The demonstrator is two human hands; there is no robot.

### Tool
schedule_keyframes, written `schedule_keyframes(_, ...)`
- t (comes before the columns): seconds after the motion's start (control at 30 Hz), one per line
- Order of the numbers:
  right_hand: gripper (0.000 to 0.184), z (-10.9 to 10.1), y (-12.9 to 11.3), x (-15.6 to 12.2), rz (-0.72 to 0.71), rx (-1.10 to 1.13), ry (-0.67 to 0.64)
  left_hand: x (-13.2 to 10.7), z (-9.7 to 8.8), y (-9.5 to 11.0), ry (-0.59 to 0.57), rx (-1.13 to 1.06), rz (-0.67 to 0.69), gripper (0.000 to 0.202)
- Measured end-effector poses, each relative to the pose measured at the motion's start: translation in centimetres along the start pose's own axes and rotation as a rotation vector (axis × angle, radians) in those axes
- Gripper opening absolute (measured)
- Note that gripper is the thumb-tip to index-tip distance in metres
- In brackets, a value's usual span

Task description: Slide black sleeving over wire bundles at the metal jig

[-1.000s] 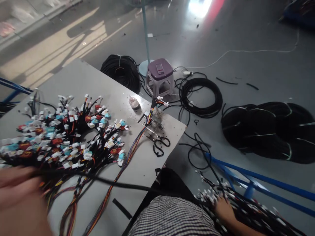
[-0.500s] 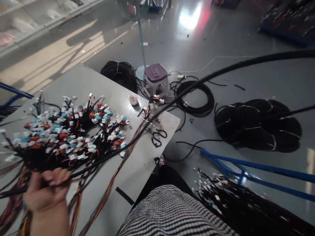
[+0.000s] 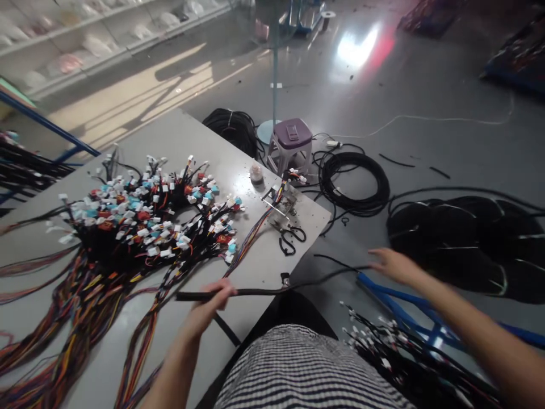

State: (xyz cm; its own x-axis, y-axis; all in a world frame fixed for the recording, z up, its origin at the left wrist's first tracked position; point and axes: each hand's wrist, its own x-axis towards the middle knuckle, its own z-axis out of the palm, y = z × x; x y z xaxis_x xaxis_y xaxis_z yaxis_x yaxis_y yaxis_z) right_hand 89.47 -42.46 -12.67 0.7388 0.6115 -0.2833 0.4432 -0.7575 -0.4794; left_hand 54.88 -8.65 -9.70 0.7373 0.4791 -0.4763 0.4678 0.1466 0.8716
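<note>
My left hand [image 3: 215, 296] is closed around a black tube [image 3: 259, 292] close to its cut end, which points left over the table. From that hand a dark line runs right past the table edge; I cannot tell where the held tube ends and tubing on the floor begins. My right hand [image 3: 394, 264] reaches out above the floor, fingers stretched apart and pointing left, beside that dark line. Behind my left hand lies a heap of wire harnesses [image 3: 140, 221] with white, blue and red connectors. A short black tube piece [image 3: 226, 329] rests under my left wrist.
Black-handled scissors [image 3: 293, 240] and a small jar [image 3: 256, 174] are on the table [image 3: 264, 272]. Beyond its edge stand a purple-topped stool [image 3: 293, 133] and coils of black tubing [image 3: 354, 183]. A blue frame [image 3: 392, 301] with hanging harnesses is at lower right.
My left hand has moved right with the tube, now near the cut end. The tube no longer arches across the view. My right hand has come into view. The view has shifted left.
</note>
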Motion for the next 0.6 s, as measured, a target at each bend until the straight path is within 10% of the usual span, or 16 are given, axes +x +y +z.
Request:
schedule_keyframes(0.1,0.058,5.6,-10.2,0.4,-0.328,0.276,-0.348,1.4,5.2,1.8,-0.24,0.067,0.125,0.032)
schedule_keyframes(0.2,0.047,8.9,-17.2,-0.4,-0.441,0.513,-0.63,3.3,8.7,2.1,-0.085,-0.089,0.112,0.034)
schedule_keyframes(0.37,0.035,9.2,-17.3,0.2,-0.342,0.525,-0.561,5.0,7.9,1.3,0.119,-0.355,0.036,0.044)
schedule_keyframes(0.6,0.038,8.9,-17.1,3.0,-0.399,0.573,-0.494,5.8,7.2,2.4,-0.104,-0.247,0.217,0.033)
